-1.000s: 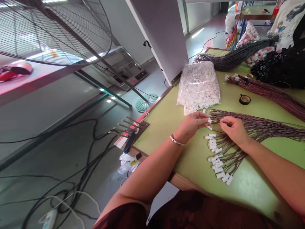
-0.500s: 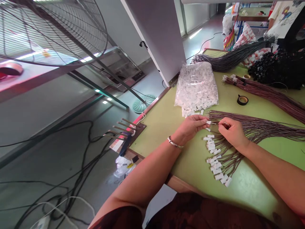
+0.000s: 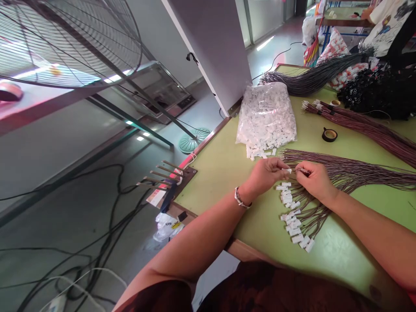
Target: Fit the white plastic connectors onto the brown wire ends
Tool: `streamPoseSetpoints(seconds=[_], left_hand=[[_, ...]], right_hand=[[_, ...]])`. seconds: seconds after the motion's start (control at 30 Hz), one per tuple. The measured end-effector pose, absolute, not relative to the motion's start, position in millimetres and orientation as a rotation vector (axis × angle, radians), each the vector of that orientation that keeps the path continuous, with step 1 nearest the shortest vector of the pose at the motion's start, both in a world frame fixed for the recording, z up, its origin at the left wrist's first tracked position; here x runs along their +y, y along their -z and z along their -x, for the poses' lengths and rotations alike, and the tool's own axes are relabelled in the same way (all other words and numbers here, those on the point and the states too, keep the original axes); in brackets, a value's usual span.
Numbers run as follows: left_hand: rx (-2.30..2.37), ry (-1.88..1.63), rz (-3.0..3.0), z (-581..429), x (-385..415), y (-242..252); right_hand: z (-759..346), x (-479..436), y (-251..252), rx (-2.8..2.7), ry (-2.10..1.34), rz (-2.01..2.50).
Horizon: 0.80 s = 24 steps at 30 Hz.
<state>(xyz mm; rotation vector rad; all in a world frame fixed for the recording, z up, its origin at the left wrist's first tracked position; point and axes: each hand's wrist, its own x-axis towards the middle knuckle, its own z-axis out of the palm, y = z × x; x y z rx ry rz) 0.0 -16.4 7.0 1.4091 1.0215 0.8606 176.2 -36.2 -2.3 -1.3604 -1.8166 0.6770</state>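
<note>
Left hand (image 3: 267, 175) and right hand (image 3: 314, 180) pinch close together.

Single head-worn view, facing forward and down, from near above the worktop (image 3: 214, 186), which spans one to five o'clock.

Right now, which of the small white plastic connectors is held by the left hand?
The single white plastic connector pinched in the left hand; the others lie on the green tabletop or inside the clear plastic bag.

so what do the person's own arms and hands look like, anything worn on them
The left hand and right hand are ungloved. A narrow, pale bracelet goes around the left wrist. The left sleeve is short and dark, with a reddish-brown tint.
</note>
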Motion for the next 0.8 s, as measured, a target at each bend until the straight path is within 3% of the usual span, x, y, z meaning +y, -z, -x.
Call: streamPoseSetpoints(seconds=[0.63, 0.8], left_hand=[[1.06, -0.759, -1.352, -11, -20, -4], [1.089, -0.607, -1.431, -2, -19, -9]], right_hand=[[-175, -37, 3, -1.886, -0.656, 1.346], [-182, -32, -3, -1.841, -0.902, 1.294]])
